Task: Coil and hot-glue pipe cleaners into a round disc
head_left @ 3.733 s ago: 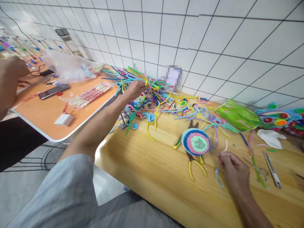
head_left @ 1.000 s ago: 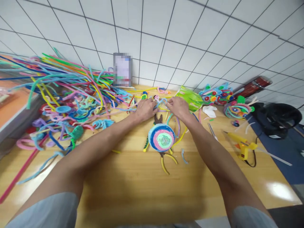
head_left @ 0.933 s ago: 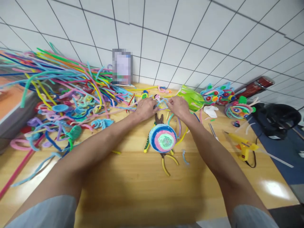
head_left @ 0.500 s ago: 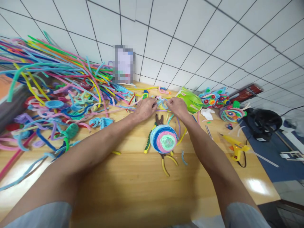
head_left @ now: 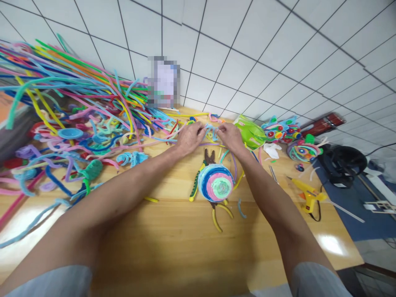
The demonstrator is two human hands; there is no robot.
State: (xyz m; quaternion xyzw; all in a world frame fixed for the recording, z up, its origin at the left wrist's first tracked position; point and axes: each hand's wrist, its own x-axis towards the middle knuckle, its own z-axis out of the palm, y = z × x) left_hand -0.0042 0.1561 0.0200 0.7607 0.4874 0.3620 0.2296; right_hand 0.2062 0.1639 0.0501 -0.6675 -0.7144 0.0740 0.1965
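Both arms stretch forward to the back of the wooden table. My left hand (head_left: pixel 190 137) is closed in a pinch at the left end of a light blue pipe-cleaner piece (head_left: pixel 211 132). At its other end, my right hand (head_left: pixel 229 135) pinches too; the fingertips are small and partly hidden. Nearer to me sits a round coil of pipe cleaners (head_left: pixel 215 182), with green, pink and blue rings. It lies over pliers with green-and-yellow handles (head_left: pixel 194 185) and a second pair with yellow handles (head_left: pixel 217 218).
A large heap of colourful pipe cleaners (head_left: pixel 93 99) covers the left side. A green packet (head_left: pixel 251 133), pipe-cleaner masks (head_left: pixel 283 130), a yellow glue gun (head_left: pixel 309 196) and a black object (head_left: pixel 340 167) are on the right. A tiled wall (head_left: pixel 222 62) closes off the back.
The view has shifted slightly. My hands stay at the light blue piece, with the fingers a little less curled than before. The coil and pliers have not moved on the table.
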